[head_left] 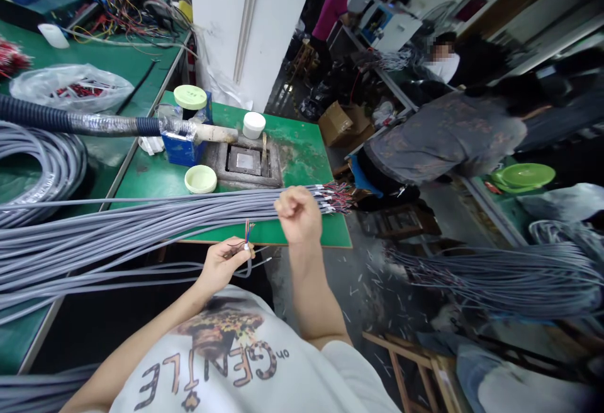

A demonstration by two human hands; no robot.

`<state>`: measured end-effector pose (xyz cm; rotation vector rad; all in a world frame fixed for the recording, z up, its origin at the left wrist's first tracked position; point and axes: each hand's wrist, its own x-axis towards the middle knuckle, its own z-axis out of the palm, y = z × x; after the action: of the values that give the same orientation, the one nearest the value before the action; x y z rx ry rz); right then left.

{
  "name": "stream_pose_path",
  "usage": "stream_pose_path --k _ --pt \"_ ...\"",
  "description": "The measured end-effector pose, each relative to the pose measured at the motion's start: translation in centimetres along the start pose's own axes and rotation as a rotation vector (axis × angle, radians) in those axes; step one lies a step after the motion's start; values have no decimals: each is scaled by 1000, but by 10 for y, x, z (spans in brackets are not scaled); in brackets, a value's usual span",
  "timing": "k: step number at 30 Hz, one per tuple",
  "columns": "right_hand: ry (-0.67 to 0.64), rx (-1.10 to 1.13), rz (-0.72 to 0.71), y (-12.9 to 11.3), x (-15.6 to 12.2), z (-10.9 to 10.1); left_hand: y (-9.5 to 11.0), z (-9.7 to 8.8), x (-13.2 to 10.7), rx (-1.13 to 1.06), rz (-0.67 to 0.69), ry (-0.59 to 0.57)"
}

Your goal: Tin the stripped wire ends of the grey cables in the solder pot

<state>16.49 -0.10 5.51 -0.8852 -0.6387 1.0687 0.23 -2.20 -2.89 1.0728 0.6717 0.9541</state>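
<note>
A thick bundle of grey cables [141,224] lies across the green bench [302,148], its stripped red and coloured wire ends [335,198] fanned out at the right. My right hand [298,213] is closed in a fist around cables near those ends. My left hand [221,265] sits lower, near my chest, pinching one grey cable [246,246] upright with its thin coloured wires sticking up from the fingers.
A grey metal solder pot [245,162] sits on the bench with white round containers [201,179] beside it and a corrugated hose [70,122] leading to it. More cable coils [519,274] lie at right. Other people [438,136] work beyond the bench. Wire scraps litter the floor.
</note>
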Motion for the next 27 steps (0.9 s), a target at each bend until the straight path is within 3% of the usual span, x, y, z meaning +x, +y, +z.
stream_pose_path --k 3,8,14,19,24,27 --pt "-96 -236 10 -7 2 -10 0 -2 3 -224 -120 2" --pt "-337 -668 98 13 -16 -3 6 -2 8 -376 -132 7" --pt "-255 -773 -129 20 -26 20 3 1 6 -368 -122 62" --pt "-193 -785 -259 26 -30 16 8 -3 8 -499 -134 106" --pt "-223 -819 -420 26 -36 3 15 -10 10 -700 -195 68" --pt "-348 -904 -597 22 -38 -3 17 -13 10 -792 -222 26"
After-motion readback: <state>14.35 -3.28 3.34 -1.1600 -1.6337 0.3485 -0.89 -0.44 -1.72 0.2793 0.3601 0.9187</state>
